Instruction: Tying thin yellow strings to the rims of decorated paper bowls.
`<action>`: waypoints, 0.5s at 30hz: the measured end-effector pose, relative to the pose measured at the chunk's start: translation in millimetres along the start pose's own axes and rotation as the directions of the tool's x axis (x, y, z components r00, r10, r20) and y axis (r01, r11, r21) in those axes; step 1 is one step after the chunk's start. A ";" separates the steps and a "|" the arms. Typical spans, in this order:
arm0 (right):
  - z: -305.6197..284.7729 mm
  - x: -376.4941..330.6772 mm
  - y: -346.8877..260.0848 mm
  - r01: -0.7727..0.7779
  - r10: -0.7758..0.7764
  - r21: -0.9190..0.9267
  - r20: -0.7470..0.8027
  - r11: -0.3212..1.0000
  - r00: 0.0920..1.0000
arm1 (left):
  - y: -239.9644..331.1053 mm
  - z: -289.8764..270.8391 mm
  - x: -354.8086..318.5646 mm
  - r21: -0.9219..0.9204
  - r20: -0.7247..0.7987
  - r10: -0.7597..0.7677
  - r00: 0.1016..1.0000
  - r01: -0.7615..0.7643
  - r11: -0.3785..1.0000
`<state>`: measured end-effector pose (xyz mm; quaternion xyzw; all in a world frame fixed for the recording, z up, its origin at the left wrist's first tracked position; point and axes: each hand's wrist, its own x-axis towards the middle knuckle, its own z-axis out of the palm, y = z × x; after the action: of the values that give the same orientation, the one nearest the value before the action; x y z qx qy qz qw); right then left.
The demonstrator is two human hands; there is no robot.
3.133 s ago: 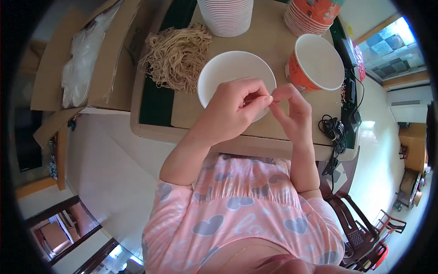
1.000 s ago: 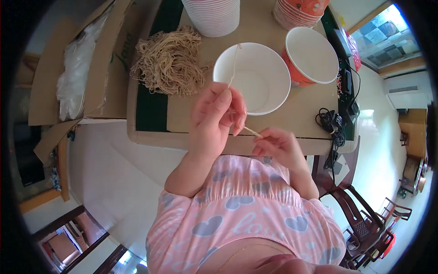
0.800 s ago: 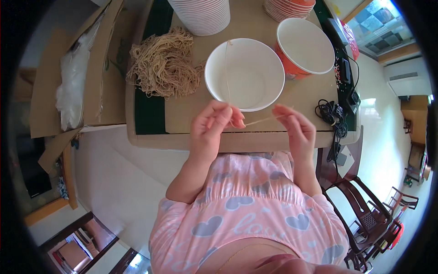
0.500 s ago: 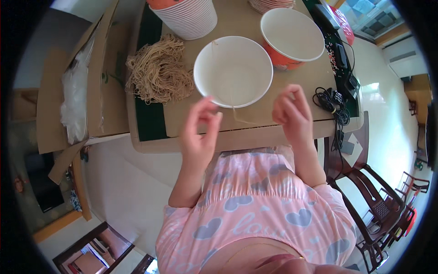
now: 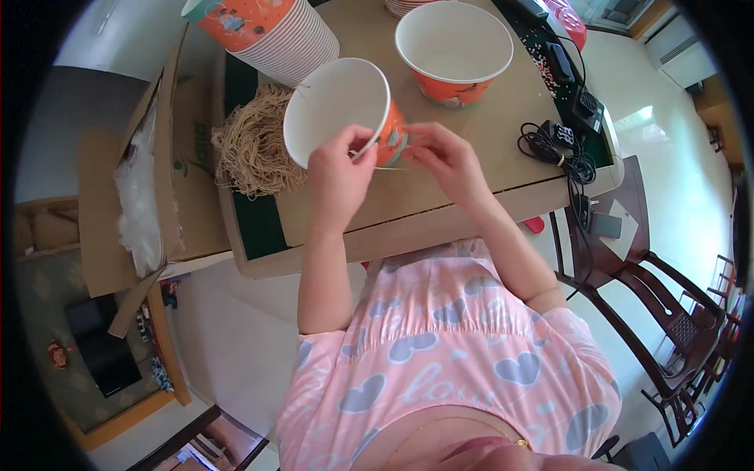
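**Two hands on a tilted paper bowl**

One table [image 5: 471, 169] fills the upper middle of the view. At its 9 o'clock stands an open cardboard box [image 5: 169, 196] with clear plastic [image 5: 137, 208] inside. A stack of bowls [image 5: 271, 35] lies at the table's 11 o'clock, and a second, single bowl [image 5: 455, 47] stands upright at 12 o'clock. A heap of tan straw-like strands [image 5: 251, 145] rests at the table's 10 o'clock edge, just beside the held bowl.

The held bowl [image 5: 342, 114], orange outside and white inside, is tipped on its side with its mouth turned toward 10 o'clock. The left hand [image 5: 338, 177] is closed on its rim at the 5 o'clock side, thumb and fingers pinching the edge. The right hand [image 5: 444, 157] touches the bowl's outer wall at 3 o'clock with its fingertips drawn together; whether it pinches anything cannot be told. A black cable bundle [image 5: 561, 145] lies at the table's 3 o'clock.
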<state>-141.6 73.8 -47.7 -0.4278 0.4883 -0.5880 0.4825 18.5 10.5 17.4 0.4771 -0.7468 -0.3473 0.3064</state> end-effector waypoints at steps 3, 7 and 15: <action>8.9 9.5 -3.1 0.014 -0.013 0.039 -0.049 0.999 0.999 | -0.9 -7.0 7.9 -0.062 0.010 -0.053 0.999 0.054 0.997; 11.1 19.6 2.5 0.079 -0.079 -0.005 -0.066 0.997 0.995 | 4.4 -11.0 11.3 -0.017 0.044 -0.003 0.999 0.003 1.000; 9.3 15.4 -1.0 0.086 -0.086 -0.010 -0.103 0.996 0.991 | 2.2 -12.9 11.4 -0.026 0.150 -0.012 0.989 0.017 1.000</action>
<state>-135.3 57.2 -44.8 -0.4188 0.4953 -0.6283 0.4296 23.5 -2.3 28.0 0.4509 -0.7594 -0.3947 0.2535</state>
